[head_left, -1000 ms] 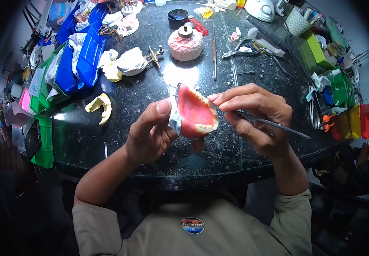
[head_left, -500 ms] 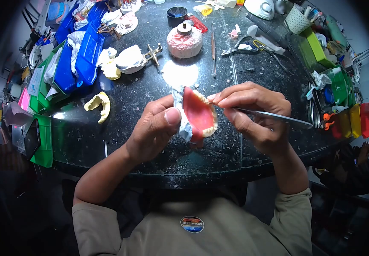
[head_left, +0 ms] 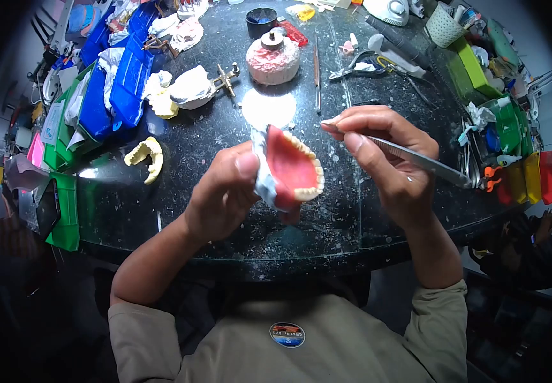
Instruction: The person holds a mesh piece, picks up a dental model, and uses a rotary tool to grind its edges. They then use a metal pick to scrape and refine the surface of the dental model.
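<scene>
My left hand (head_left: 221, 191) grips a dental cast (head_left: 262, 172) by its pale plaster side, above the table's front half. On the cast sits a pink wax denture base (head_left: 288, 167) with a curved row of cream teeth (head_left: 318, 171) facing right. In my right hand (head_left: 398, 163) is a slim metal carving tool (head_left: 419, 163) with a ridged handle, held between thumb and fingers. Its handle end points right and down; the working tip is hard to make out near my fingertips. A gap separates my right hand from the teeth.
A yellowish plaster arch (head_left: 154, 167) lies on the dark table at left. Behind are a wax-spattered round burner (head_left: 273, 64), a plaster model on a metal articulator (head_left: 194, 88), pliers (head_left: 359, 71) and blue bins (head_left: 126, 89). Tools and coloured containers crowd the right.
My right hand has drawn the tool away from the teeth, up and to the right. The cast in my left hand has shifted slightly left and turned, showing more of the teeth.
</scene>
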The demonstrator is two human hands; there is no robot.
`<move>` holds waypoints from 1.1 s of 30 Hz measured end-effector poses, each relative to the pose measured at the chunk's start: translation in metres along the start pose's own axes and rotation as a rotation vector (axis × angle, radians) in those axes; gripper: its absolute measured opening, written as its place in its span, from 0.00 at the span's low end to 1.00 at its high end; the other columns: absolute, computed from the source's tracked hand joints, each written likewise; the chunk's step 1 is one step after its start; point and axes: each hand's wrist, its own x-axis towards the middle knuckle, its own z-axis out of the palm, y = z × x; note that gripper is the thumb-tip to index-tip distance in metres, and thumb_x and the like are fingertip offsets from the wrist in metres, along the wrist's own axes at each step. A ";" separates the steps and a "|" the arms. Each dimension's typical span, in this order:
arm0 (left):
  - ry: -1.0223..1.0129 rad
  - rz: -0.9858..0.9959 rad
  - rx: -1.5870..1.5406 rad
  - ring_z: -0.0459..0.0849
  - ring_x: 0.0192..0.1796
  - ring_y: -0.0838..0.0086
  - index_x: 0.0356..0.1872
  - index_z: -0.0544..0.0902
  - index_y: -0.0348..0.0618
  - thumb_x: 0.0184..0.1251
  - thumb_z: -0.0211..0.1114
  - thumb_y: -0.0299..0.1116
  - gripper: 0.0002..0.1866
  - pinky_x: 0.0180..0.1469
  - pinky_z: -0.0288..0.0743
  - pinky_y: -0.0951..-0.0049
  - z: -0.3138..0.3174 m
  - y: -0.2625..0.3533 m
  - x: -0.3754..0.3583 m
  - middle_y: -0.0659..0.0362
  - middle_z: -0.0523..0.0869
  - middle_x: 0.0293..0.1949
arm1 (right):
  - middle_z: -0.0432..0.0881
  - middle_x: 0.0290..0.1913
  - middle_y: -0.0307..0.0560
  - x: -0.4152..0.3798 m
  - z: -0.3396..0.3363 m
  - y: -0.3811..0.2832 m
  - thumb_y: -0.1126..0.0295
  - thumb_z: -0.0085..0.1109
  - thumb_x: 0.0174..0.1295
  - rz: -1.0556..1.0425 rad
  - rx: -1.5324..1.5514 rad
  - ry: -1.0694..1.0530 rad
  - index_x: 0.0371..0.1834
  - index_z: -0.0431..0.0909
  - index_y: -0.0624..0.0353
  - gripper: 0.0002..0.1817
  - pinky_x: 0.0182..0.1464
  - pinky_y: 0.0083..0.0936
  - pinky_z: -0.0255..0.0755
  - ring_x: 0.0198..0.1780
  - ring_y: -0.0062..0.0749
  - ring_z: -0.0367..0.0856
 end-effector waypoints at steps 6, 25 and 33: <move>0.117 -0.116 -0.168 0.87 0.33 0.63 0.50 0.80 0.32 0.67 0.41 0.67 0.42 0.41 0.80 0.65 0.004 0.004 0.001 0.45 0.87 0.35 | 0.86 0.48 0.55 0.002 0.005 -0.003 0.82 0.56 0.65 -0.066 0.085 -0.080 0.50 0.80 0.68 0.12 0.53 0.27 0.81 0.52 0.37 0.86; 0.101 0.030 0.034 0.87 0.37 0.71 0.55 0.77 0.31 0.73 0.49 0.56 0.32 0.37 0.81 0.73 0.010 -0.001 0.002 0.50 0.86 0.40 | 0.84 0.42 0.57 0.002 0.002 -0.007 0.87 0.61 0.56 -0.270 -0.144 -0.237 0.41 0.82 0.66 0.10 0.52 0.36 0.82 0.48 0.44 0.87; 0.018 0.080 0.162 0.86 0.39 0.75 0.55 0.76 0.31 0.72 0.58 0.52 0.29 0.38 0.81 0.76 0.003 -0.003 0.002 0.53 0.85 0.42 | 0.85 0.41 0.53 0.002 0.005 -0.006 0.85 0.67 0.49 -0.343 -0.234 -0.193 0.39 0.83 0.65 0.13 0.44 0.27 0.83 0.42 0.36 0.88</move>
